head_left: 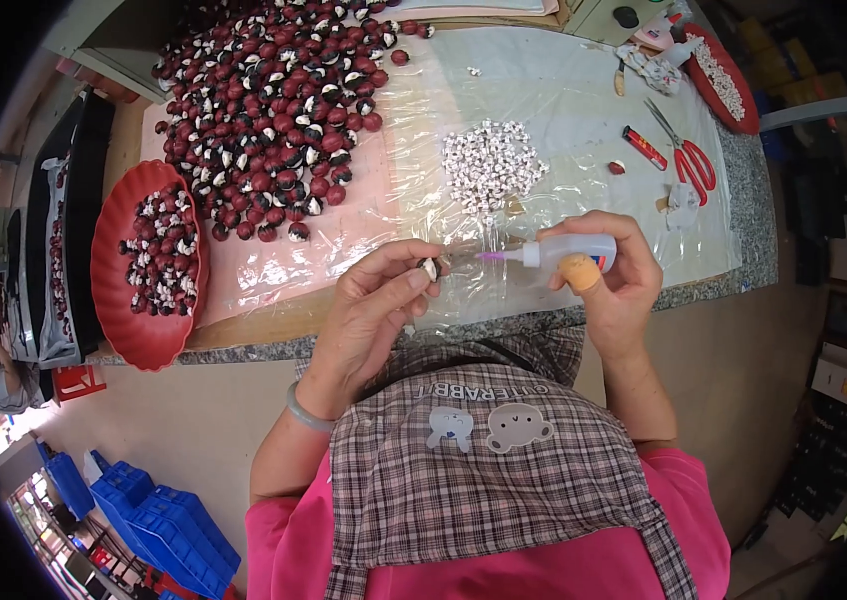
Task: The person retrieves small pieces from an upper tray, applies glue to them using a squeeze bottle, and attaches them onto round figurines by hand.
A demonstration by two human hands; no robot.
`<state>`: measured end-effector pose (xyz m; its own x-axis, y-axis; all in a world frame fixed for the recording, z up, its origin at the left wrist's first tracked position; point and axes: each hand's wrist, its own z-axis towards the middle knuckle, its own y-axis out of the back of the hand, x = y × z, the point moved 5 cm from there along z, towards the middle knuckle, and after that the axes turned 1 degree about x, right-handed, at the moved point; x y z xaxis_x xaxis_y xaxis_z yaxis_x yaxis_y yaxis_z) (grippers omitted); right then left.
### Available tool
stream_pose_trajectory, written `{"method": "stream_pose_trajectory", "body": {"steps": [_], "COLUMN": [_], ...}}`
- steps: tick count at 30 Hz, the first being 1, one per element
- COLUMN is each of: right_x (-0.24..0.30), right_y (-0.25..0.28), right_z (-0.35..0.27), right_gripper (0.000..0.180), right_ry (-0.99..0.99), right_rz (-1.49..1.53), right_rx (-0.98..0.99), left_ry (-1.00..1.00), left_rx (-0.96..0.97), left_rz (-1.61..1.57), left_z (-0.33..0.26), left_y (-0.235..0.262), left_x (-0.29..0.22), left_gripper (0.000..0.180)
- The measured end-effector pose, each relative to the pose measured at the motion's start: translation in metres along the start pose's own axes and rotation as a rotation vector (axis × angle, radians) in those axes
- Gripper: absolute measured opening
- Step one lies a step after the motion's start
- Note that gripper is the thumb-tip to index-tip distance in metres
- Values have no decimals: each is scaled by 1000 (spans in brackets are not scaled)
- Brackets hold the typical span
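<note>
Between the thumb and fingers of my left hand (368,300) is a small black-and-white ball piece (431,268), partly covered by the fingertips. My right hand (623,285) grips a translucent squeeze bottle (555,250) lying on its side. Its thin purple nozzle (491,256) points left at the ball piece, with a small gap between them. A tan finger cot (579,272) covers my right thumb. Beyond both hands lies a heap of small white pieces with dark marks (493,165). A large pile of dark red, black and white balls (278,120) spreads at the far left.
A red scalloped tray (111,250) of similar balls stands left at the table edge. Right are red-handled scissors (691,165), a red tube (644,147) and another red tray (740,118) with white pieces. Clear plastic sheeting (583,100) covers the table. Blue crates (178,535) stand lower left.
</note>
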<state>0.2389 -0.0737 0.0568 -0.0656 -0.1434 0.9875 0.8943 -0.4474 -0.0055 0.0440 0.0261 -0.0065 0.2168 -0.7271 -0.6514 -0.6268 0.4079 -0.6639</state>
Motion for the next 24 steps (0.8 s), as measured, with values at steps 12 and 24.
{"method": "stream_pose_trajectory", "body": {"steps": [12, 24], "right_x": [-58, -42], "right_y": [4, -23], "right_z": [13, 43], "right_gripper": [31, 26], "right_ry": [-368, 96], "right_rz": [-10, -741], "right_rx": [40, 388], "left_ry": [0, -43], "left_rx": [-46, -38], "left_rz": [-13, -35], "left_z": [-2, -7], "left_y": [7, 16], "left_x": [-4, -8], "left_gripper": [32, 36]}}
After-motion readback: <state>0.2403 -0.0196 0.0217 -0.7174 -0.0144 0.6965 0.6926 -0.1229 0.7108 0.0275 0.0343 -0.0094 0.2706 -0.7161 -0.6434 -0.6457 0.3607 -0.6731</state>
